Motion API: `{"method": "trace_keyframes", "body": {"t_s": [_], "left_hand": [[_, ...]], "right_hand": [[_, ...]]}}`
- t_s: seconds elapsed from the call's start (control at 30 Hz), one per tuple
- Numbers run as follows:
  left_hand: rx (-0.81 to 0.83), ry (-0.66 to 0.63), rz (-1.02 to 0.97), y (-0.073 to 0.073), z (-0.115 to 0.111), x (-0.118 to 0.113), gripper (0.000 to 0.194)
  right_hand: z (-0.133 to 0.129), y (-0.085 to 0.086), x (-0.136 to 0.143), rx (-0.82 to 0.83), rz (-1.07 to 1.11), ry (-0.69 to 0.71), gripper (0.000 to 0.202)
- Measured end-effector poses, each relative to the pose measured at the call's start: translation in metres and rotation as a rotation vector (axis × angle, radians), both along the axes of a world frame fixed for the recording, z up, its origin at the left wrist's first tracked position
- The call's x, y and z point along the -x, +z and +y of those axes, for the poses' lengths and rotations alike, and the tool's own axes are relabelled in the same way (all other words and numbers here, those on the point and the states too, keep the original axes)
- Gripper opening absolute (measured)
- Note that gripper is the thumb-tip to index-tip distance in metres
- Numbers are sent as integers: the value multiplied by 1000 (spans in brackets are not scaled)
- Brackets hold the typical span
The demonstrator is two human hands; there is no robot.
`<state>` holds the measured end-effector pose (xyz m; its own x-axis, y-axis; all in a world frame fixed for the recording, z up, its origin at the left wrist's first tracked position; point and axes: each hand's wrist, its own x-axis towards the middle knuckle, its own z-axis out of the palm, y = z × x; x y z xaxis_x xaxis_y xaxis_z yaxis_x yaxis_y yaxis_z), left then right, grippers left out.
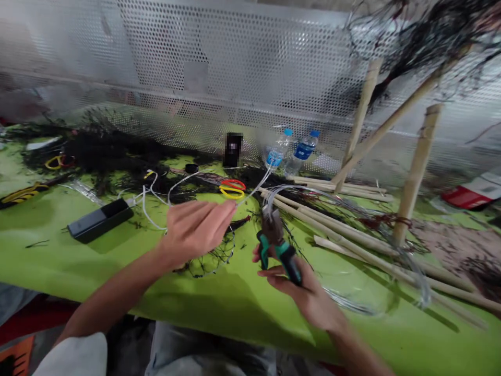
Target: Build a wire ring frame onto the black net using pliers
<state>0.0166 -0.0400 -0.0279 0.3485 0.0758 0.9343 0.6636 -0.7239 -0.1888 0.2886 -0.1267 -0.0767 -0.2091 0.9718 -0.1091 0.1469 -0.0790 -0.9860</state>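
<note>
My left hand (201, 227) is closed, fingers pinched together on a pale strand (256, 189) that runs up and right from its fingertips. In my right hand (297, 287) is a pair of pliers (274, 232) with green and black handles, the handles apart. The pliers' jaws point away from me, at a bundle of clear wire (282, 190); whether they bite on it I cannot tell. That bundle loops to the right over the bamboo sticks. Below my left hand a dark, twiggy wire piece (211, 261) lies on the green tabletop (235, 305), partly hidden.
Red and yellow-handled scissors (233, 189), a black power bank (100, 220) with white cables, and two water bottles (278, 149) lie or stand beyond my hands. Bamboo sticks (332, 230) cover the right side. A perforated metal panel (242, 62) closes the back; dark tangled strands (113, 151) lie left.
</note>
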Motion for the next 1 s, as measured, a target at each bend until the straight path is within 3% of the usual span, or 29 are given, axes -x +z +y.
{"method": "trace_keyframes", "body": {"t_s": [0.1,0.23,0.47,0.73,0.9,1.0], "left_hand": [[46,18,27,-16,-3,-1,6],[69,14,41,-24,-5,2,16],[95,15,103,-25,-10,6,15],[143,-5,96,-30,-13,3,12],[60,-3,137,-34,-11,6,14],[19,19,206,-29,-11,9,8]], "right_hand": [[5,-24,20,-5,-88,19,41],[13,-29,33,-76,-94,53,38],[10,-44,31,-186,-241,134,61],[-1,-57,29,-379,-388,94,70],[-7,-71,20,-366,-468,86,72],[-6,-69,20,-313,-414,63,68]]}}
